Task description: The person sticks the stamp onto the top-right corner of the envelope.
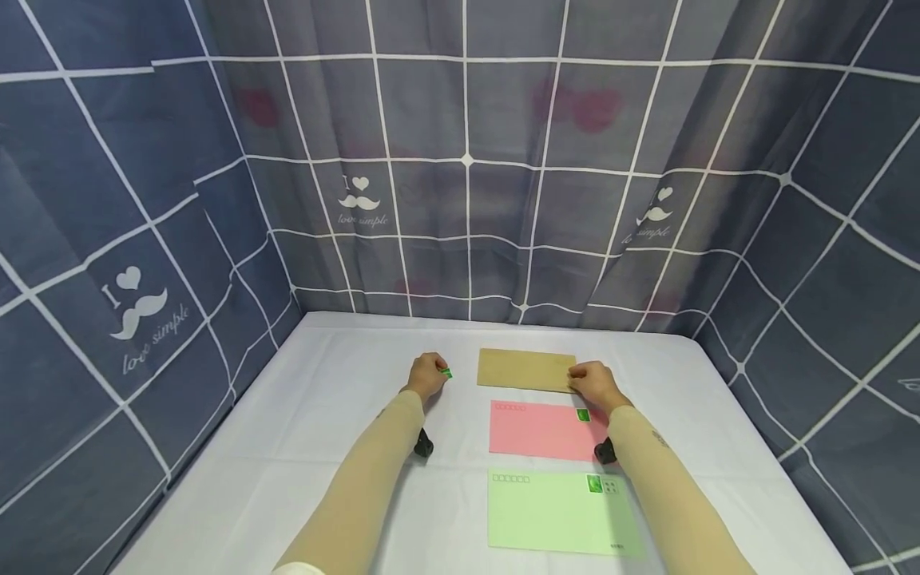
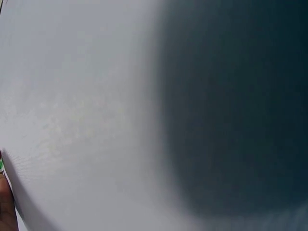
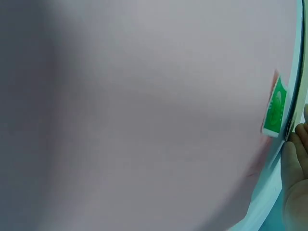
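Observation:
My left hand (image 1: 427, 375) pinches a small green stamp (image 1: 447, 373) by its edge, low over the white table to the left of a brown envelope (image 1: 526, 370). At that envelope's right end, my right hand (image 1: 595, 384) grips the edge between thumb and curled fingers. Nearer to me lies a pink envelope (image 1: 539, 431) with a green stamp (image 1: 583, 414) at its upper right corner, partly under the right wrist. In the right wrist view this corner stamp (image 3: 275, 109) shows close to the right hand's thumb (image 3: 290, 163). Only fingertips appear in the left wrist view.
A light green envelope (image 1: 549, 515) lies nearest me, with a stamp (image 1: 594, 483) at its upper right; the right forearm passes over its side. Dark grid-patterned curtains (image 1: 431, 200) hang behind and at both sides of the white-covered table (image 1: 345, 351).

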